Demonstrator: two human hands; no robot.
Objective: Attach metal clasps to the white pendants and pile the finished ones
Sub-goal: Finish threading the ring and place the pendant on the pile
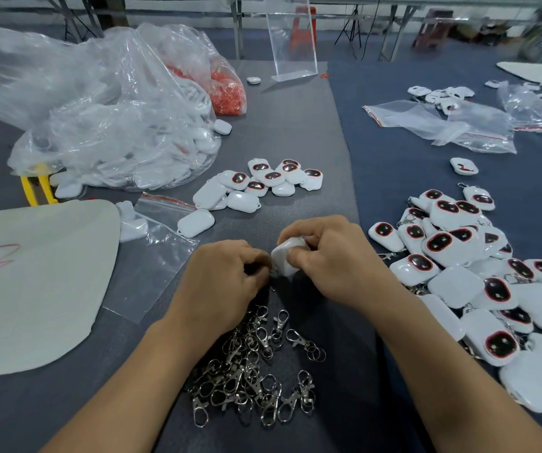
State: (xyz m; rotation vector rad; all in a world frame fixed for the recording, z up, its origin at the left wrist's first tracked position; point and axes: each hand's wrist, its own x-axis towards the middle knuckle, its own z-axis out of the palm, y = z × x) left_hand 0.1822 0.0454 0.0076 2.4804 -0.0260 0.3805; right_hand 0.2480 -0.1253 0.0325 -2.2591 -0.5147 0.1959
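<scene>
Head view: two hands at work on one pendant (287, 258), mid-table.
Nearest, one tangled heap of clasps (256, 364) on the grey table (312, 125), too many to count. Just beyond, left hand (227, 276) curled tight, pinching one clasp (273, 275), only a glint of it showing, against the pendant's lower edge; right hand (331, 256) wrapped round that pendant, thumb pressed on it. To the right, one finished pile (478, 266), some thirty pendants with rings among them. Farther up the middle, one loose cluster (256, 184) of about a dozen. Left, one flat zip bag (162, 237), one pale sheet (34, 282), one yellow tool (36, 188). Farthest, one big clear bag (109, 119) of white pieces and one acrylic stand (292, 40).
</scene>
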